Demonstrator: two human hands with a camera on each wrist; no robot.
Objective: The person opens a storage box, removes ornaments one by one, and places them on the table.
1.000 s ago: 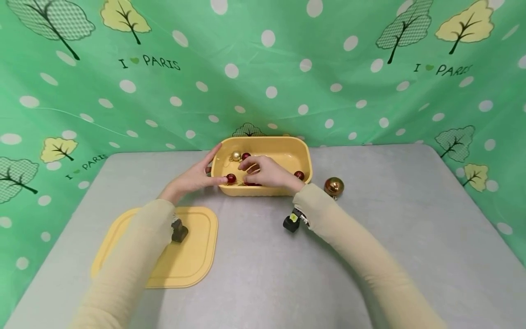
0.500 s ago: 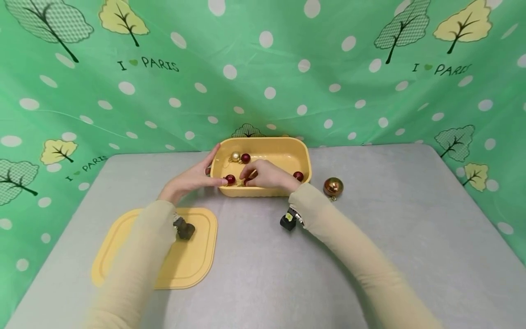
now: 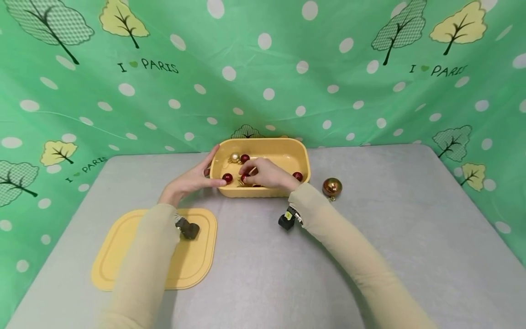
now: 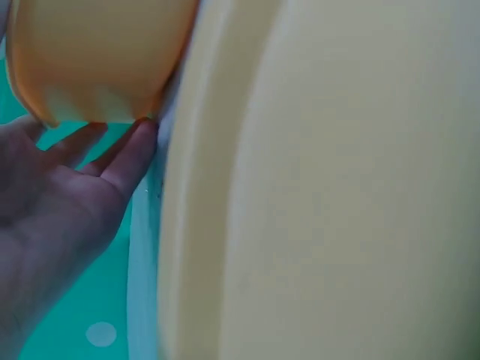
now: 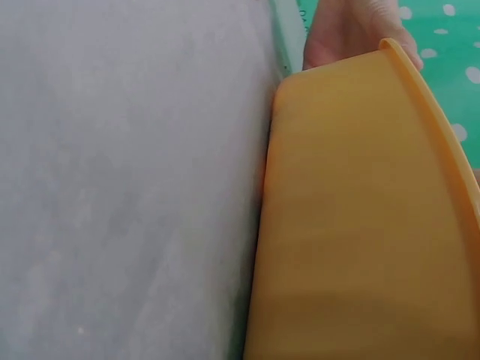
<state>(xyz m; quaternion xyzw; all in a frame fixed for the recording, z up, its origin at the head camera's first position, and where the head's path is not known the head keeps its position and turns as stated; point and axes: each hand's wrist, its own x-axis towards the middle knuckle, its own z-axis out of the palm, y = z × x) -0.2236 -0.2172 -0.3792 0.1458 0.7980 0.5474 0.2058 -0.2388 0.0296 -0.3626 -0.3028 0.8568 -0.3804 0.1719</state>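
Note:
A yellow plastic box (image 3: 283, 192) stands near the table's back edge. My left hand (image 3: 191, 180) holds its left end, thumb at the rim; in the left wrist view the fingers (image 4: 129, 159) touch the outer wall. Inside the box, my right hand (image 3: 267, 173) pinches a small dark red Christmas bauble (image 3: 244, 177) with a gold cap. A second red bauble (image 3: 228, 178) lies by the left thumb. Behind them sit a pale gold bauble (image 3: 234, 157) and a red bauble (image 3: 244, 158). Another red bauble (image 3: 297, 176) lies at the right end. The right wrist view hides the right hand's fingertips behind the box wall.
A larger shiny gold-brown bauble (image 3: 332, 187) lies on the grey table (image 3: 287, 274), right of the box. The yellow lid (image 3: 197, 256) lies flat at front left, partly under the left sleeve. A green polka-dot cloth (image 3: 287, 68) hangs behind the table.
My right hand's fingers have closed on a red bauble in the box and lifted it slightly into sight. The left hand stays at the box's left end, its wrist slightly turned.

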